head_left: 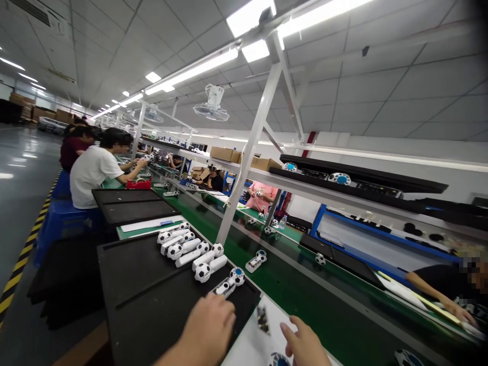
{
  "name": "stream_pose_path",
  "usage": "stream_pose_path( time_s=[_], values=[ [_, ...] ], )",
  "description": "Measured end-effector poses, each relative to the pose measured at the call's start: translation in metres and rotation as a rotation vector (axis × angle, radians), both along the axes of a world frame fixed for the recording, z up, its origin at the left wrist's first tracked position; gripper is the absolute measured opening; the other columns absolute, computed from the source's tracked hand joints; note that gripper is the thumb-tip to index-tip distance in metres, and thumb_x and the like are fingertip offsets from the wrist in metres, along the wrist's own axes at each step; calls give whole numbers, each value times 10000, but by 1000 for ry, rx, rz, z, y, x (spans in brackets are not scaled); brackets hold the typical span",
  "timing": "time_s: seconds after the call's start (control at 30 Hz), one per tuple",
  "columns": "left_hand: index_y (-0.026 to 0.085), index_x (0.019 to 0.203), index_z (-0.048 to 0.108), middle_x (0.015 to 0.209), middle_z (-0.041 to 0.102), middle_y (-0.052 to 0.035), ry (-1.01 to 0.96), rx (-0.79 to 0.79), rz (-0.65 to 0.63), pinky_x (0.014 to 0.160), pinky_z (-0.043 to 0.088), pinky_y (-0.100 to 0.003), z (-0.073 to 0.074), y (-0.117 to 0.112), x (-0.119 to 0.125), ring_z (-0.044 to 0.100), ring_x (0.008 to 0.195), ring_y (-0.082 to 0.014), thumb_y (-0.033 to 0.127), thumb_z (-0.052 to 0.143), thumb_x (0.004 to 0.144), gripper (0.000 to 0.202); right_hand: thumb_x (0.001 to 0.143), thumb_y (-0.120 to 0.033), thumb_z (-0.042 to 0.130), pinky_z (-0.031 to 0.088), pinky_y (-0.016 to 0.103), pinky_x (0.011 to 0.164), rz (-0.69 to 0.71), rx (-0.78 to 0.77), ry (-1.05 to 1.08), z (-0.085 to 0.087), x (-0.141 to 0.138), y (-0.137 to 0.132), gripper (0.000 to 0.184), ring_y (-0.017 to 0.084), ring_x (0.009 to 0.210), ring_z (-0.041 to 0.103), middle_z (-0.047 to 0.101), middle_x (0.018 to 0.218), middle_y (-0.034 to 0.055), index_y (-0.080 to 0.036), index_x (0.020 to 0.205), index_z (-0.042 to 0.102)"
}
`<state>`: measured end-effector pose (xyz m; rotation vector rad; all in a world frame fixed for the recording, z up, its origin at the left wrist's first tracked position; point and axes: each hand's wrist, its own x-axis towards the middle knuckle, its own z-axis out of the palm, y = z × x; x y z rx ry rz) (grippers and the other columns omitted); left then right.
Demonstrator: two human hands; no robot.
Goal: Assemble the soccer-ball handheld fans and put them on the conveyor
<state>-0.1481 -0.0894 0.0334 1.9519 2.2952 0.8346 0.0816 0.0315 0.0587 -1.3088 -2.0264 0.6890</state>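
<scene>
My left hand (pixel 208 328) is over the right part of a black tray (pixel 152 300), its fingers curled and slightly blurred. Just beyond its knuckles lies an opened white device with a soccer-ball head (pixel 233 279), its inside parts and a blue ring showing. Whether the fingers touch it or hold anything is hidden. My right hand (pixel 303 343) hovers over a white sheet (pixel 247 343), thumb and forefinger apart, with nothing visible between them. Beside it are a small blurred circuit board (pixel 263 320) and a blue-ringed ball part (pixel 280 360), cut off by the frame.
Several closed white soccer-ball devices (pixel 190 249) lie in rows on the tray. A green conveyor belt (pixel 282 284) runs past on the right, carrying another opened device (pixel 256 261). A slanted white post (pixel 244 168) rises beside the tray. A person in a white shirt (pixel 91 173) sits further along.
</scene>
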Motion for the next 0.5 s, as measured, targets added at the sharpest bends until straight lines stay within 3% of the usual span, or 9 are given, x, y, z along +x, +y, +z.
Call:
stream_pose_path(
  time_s=[0.1, 0.2, 0.3, 0.4, 0.5],
  values=[
    [159, 1104, 663, 1175, 672, -81, 53, 25, 193, 1022, 481, -519, 10, 4, -110, 618, 1146, -258, 376, 596, 979, 259, 978, -238, 500, 526, 338, 619, 35, 213, -119, 43, -29, 21, 223, 218, 591, 669, 661, 633, 25, -123, 1034, 683],
    [161, 1220, 635, 1344, 613, -115, 80, 18, 306, 1068, 442, -561, -5, 11, -188, 564, 1262, -299, 385, 619, 961, 342, 1013, -234, 581, 543, 426, 893, 63, 492, -182, 123, -62, 57, 155, 214, 909, 690, 711, 958, 45, -145, 1111, 663],
    [190, 1389, 569, 1593, 419, -135, 82, 30, 268, 1177, 310, -565, -38, 21, -220, 358, 1477, -337, 395, 606, 944, 491, 1016, -306, 619, 513, 495, 1002, 42, 743, -220, 217, -109, 95, 209, 251, 1108, 642, 672, 1168, 80, -148, 1148, 656],
    [268, 1511, 457, 1696, 202, -64, 48, 42, 288, 1241, 164, -510, -72, 34, -231, 152, 1567, -312, 430, 504, 936, 599, 1012, -321, 626, 516, 505, 1010, 10, 923, -266, 299, -167, 127, 269, 271, 1175, 608, 619, 1292, 101, -168, 1232, 629],
    [201, 1565, 345, 1679, 189, -116, -43, 2, 402, 1204, 209, -589, -94, 45, -244, 211, 1545, -364, 496, 472, 883, 754, 999, -332, 646, 517, 514, 1011, -9, 1006, -346, 359, -225, 157, 359, 295, 1207, 586, 561, 1377, 127, -163, 1310, 587]
  ],
)
